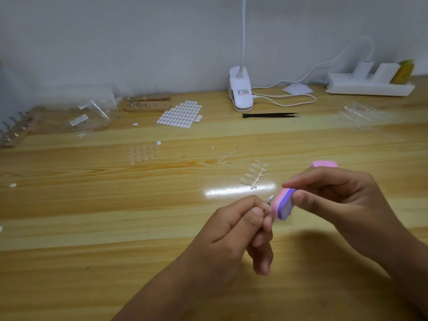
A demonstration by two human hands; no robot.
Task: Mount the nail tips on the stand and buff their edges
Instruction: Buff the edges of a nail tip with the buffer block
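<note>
1. Step in hand: edge buffing of one mounted tip, judged from tool pos. vs. tip.
2. Left hand (234, 230): grip closed tight. Thumb + forefinger pinch a small metal stand pin (270, 198), held clear above the worktop (92, 205). Other fingers are curled below.
3. Nail tip (266, 206): clear, appears seated on the pin head, just beside the thumb tip. Too small to confirm seating.
4. Right hand (335, 195): grip closed on a pink/purple buffer block (283, 203), thumb on the near face, forefinger on top. The block's end sits against or just beside the tip; cannot tell which.
5. Stock on worktop:
   - sprue of unmounted tips (253, 174), just beyond the hands
   - bare sprue (229, 154), further back
   - loose clear tips (142, 154), to the left
   - wooden stand base (147, 105) w/ a few pins, rear left
   - Judgement: task partway, most tips not yet mounted or buffed.
6. Next move req.: short, light strokes along the tip edge, w/ the pin rolled btwn the fingers to present each side. Keep the pinch firm; too much block pressure could pop the tip off.
7. After buffing (advice): park the pin in the wooden base, then mount the next tip.
</note>
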